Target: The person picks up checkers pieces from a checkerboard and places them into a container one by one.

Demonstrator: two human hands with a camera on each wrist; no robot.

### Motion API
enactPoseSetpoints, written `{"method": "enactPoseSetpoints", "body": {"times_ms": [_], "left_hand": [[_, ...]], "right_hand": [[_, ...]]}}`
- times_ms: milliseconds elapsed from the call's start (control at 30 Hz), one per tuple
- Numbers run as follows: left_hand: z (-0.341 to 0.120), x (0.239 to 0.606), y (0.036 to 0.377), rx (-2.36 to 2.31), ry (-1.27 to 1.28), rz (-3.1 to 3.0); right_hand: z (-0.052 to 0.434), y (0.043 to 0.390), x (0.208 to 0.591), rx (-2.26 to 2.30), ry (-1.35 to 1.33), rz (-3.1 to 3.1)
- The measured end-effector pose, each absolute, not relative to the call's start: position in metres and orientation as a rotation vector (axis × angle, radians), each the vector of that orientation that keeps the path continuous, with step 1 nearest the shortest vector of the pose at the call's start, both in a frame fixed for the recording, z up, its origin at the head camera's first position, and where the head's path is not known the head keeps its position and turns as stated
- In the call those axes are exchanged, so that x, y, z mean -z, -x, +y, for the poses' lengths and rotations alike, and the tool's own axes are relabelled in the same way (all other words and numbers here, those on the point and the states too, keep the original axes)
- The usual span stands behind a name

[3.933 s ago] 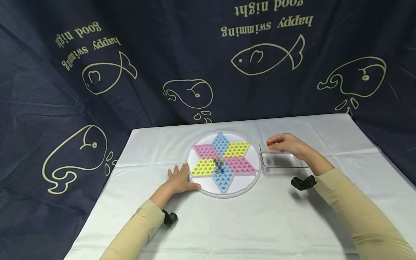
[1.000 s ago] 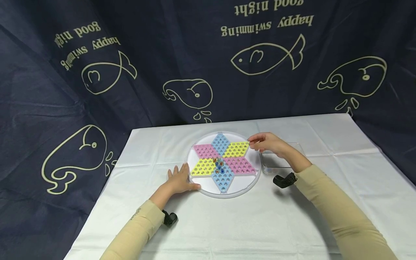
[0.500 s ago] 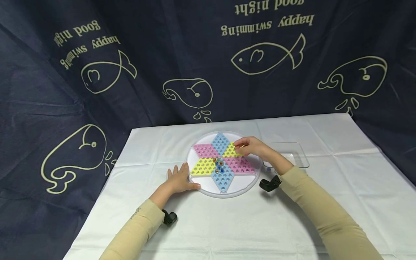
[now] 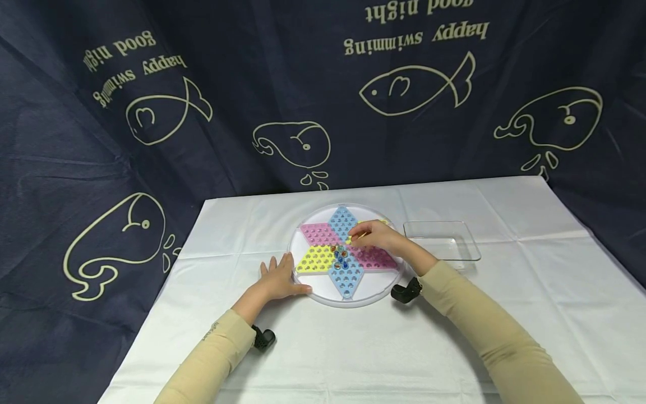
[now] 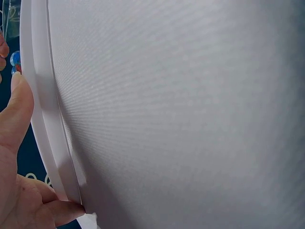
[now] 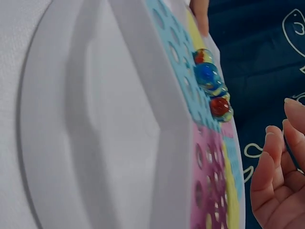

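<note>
A round white board [image 4: 323, 294] carries a six-pointed star of pink, blue and yellow holed panels. Several glass marbles [image 4: 340, 257] sit in holes at its centre; the right wrist view shows these marbles [image 6: 209, 78] in red, blue and yellow. My right hand [image 4: 355, 235] hovers over the star just right of the centre, its fingertips pinched on a small marble that is barely visible. Its curled fingers [image 6: 279, 171] show beside the board [image 6: 162, 119]. My left hand [image 4: 280, 275] lies flat on the cloth, its fingers [image 5: 19, 119] touching the board's rim [image 5: 43, 119].
A clear rectangular plastic tray [image 4: 454, 255] stands just right of the board. A white cloth [image 4: 353, 348] covers the table. A dark curtain [image 4: 202, 140] with fish and whale drawings hangs close behind and to both sides.
My right hand has moved left from the clear tray, across the board's right rim, to just right of the star's centre. The left hand has not moved.
</note>
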State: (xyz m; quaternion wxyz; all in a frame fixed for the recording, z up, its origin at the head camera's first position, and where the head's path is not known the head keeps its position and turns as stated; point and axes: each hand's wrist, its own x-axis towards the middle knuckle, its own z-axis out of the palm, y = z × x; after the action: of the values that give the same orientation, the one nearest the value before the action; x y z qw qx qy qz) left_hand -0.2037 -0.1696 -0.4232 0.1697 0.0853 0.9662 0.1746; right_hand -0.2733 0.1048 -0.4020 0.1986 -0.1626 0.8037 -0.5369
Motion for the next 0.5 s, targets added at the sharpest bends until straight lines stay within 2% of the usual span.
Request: {"method": "enactPoseSetpoints", "body": {"times_ms": [500], "left_hand": [[-0.168, 0.422, 0.202, -0.507, -0.253, 2.747]], "right_hand": [[0.090, 0.272, 0.416, 1.320, 0.484, 2.329]]}}
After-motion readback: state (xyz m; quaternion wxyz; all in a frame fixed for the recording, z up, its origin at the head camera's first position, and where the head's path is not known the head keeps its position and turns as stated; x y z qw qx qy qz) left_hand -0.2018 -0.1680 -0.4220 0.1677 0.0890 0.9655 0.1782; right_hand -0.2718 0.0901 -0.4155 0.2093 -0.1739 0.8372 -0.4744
